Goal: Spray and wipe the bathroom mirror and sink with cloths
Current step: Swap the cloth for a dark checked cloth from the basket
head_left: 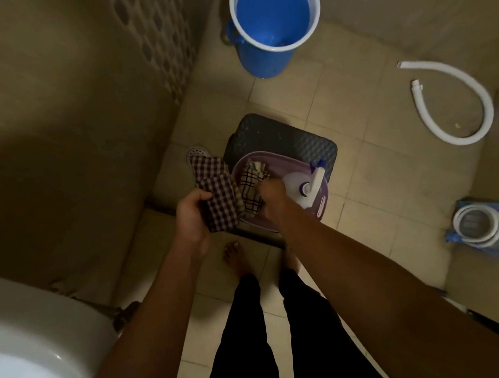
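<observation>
On a beige tiled bathroom floor (360,181), a purple basin (321,201) rests on a dark stool (271,134), holding a spray bottle (315,181) and a plaid cloth (249,188). A blue bucket (265,52) stands beyond; the white sink (46,336) sits at lower left. The person's left hand (192,216) grips a checked cloth (217,191) beside the basin; the right hand (272,193), fingers curled, pinches the plaid cloth inside it.

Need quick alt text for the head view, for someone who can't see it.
Left hand holds a dark checked cloth while the right hand reaches into a purple basin holding a lighter cloth and spray bottle, on a dark stool.
</observation>
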`<control>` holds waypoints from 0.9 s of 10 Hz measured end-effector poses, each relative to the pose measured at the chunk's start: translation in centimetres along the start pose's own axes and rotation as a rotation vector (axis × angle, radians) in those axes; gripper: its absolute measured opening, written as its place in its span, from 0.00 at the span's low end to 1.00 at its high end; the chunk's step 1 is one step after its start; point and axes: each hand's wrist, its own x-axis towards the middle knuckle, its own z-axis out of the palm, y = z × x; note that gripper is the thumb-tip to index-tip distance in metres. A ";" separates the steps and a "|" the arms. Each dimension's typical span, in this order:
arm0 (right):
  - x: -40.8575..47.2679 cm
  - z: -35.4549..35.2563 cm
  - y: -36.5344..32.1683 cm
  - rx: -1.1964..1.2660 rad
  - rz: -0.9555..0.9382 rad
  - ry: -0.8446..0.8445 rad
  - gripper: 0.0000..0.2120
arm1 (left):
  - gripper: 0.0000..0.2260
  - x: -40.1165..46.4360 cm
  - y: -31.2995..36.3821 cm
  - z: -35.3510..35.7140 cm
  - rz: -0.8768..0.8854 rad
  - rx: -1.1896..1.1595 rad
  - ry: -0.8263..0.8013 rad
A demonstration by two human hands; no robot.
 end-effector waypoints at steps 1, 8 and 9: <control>0.0 0.3 -0.3 -0.031 -0.009 0.022 0.16 | 0.13 0.3 -0.2 0.6 0.010 0.028 -0.015; -5.6 -1.9 0.8 -0.160 -0.444 -0.189 0.17 | 0.26 -3.4 0.3 4.0 0.036 0.075 0.054; -8.8 -3.7 0.2 0.079 -0.211 -0.478 0.38 | 0.20 -5.5 0.7 5.1 0.071 0.097 0.018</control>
